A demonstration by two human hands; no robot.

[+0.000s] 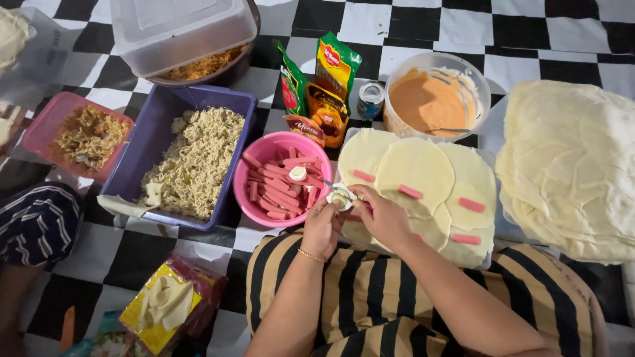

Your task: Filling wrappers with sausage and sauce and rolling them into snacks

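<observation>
- left hand (322, 228) and right hand (382, 218) meet over the board's left edge, fingers (331, 206) pinching a boiled egg piece (341, 198).
- pink bowl (246, 192) of sausage strips sits just left.
- round wrappers (415, 168) lie on the board.

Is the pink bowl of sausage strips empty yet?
Not empty. The pink bowl holds a pile of sausage strips with an egg piece on top.
</observation>
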